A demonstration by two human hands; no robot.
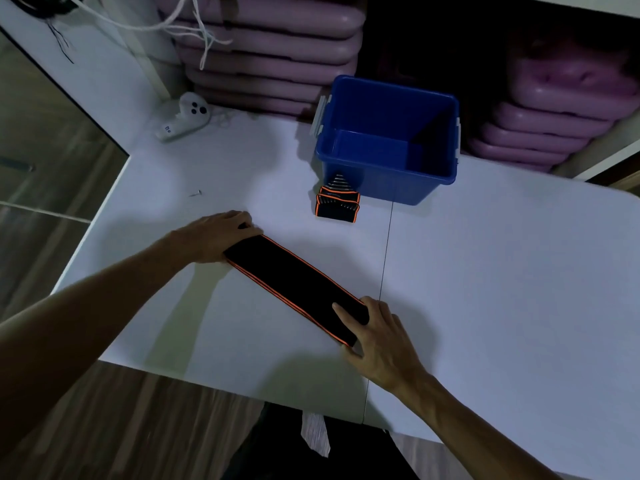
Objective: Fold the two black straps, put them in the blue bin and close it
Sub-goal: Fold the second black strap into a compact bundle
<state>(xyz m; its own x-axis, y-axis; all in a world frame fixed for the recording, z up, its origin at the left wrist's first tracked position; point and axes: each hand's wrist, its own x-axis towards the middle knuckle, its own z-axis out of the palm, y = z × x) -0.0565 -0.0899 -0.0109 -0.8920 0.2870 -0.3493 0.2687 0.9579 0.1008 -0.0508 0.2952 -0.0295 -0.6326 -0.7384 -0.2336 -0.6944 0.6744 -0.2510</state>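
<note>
A long black strap with orange edging (294,284) lies flat and doubled over on the white table (485,271), running diagonally. My left hand (220,237) grips its far-left end. My right hand (375,336) holds its near-right end, thumb on top. A second black strap with orange trim (336,205) sits folded into a small bundle just in front of the blue bin (388,174). The bin stands open with nothing inside it; no lid shows in view.
A white controller (185,117) lies at the table's back-left corner and a small screw (196,193) rests left of centre. Stacks of pink trays (273,53) line the shelf behind. White cords (194,26) hang at the top left. The table edge runs just below my arms.
</note>
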